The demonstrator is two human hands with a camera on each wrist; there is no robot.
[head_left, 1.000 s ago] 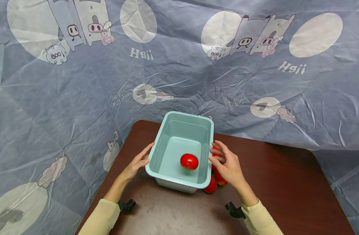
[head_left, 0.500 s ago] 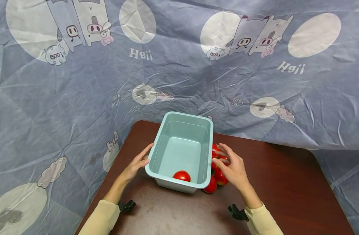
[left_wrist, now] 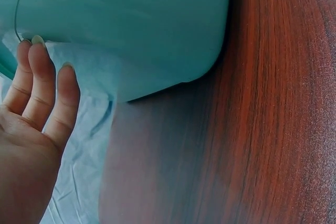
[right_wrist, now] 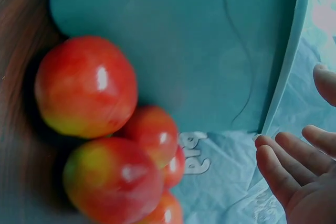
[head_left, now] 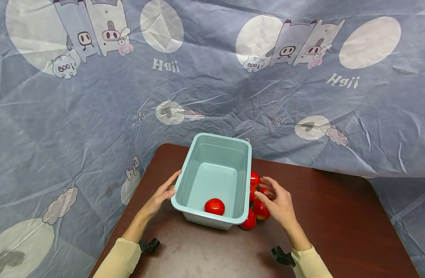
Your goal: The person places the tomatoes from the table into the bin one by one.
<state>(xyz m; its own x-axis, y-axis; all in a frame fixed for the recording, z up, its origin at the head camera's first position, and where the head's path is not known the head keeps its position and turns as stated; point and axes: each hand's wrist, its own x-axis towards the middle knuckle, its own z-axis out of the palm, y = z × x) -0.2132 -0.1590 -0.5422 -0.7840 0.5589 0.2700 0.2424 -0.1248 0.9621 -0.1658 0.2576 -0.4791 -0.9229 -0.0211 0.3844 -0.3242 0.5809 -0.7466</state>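
Observation:
A pale blue-green plastic bin [head_left: 219, 173] stands on the table. In its near end lies one shiny red, round, tomato-like fruit [head_left: 214, 207]. My left hand [head_left: 159, 197] is at the bin's left rim, its extended fingers [left_wrist: 65, 100] touching the outer wall in the left wrist view. Just right of the bin, several red fruits are bunched on the table; the right wrist view shows a large red one [right_wrist: 86, 87] and a red-yellow one [right_wrist: 113, 179]. Above and beside them my right hand [head_left: 280, 202] hovers with spread, relaxed fingers, holding nothing and apart from the rim.
The dark reddish-brown table [head_left: 337, 216] extends right of the fruits and in front of the bin. A grey-blue printed cloth [head_left: 212, 88] hangs behind and along the left side. Black straps with mounts [head_left: 283, 256] sit on both wrists.
The fruit in the bin has rolled toward me to the near wall and come to rest. My right hand has drawn back rightward from the rim. The left hand stays in place.

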